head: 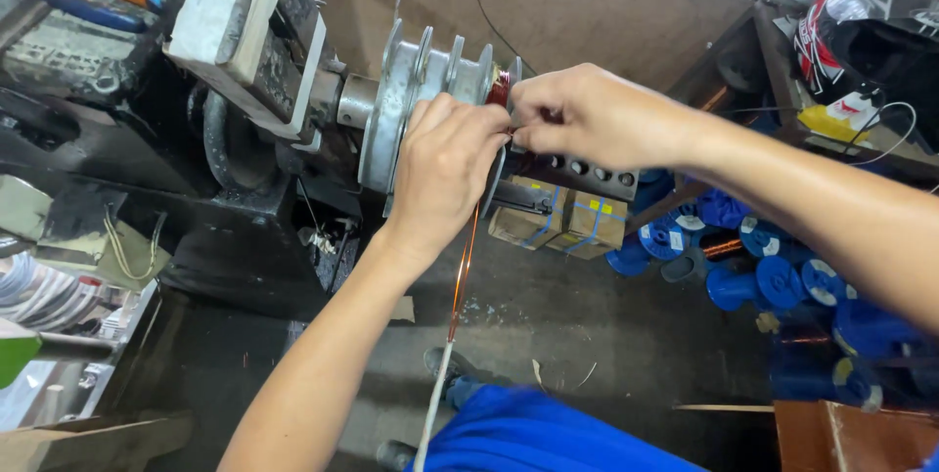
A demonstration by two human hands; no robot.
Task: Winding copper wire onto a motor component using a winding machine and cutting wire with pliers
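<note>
Where both hands point(509, 134) meet, copper wire point(464, 271) hangs just below.

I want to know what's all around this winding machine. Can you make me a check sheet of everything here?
Surface: dark, stained concrete floor.
Job's things: grey metal stepped winding former with a copper wire coil; copper wire strand hanging below.
Clutter: blue plastic spools, cardboard boxes.
Hands: left hand and right hand pinching at the coil.
Cables: black cable on the wall.
Surroundings: red, white and black helmet on a shelf.
</note>
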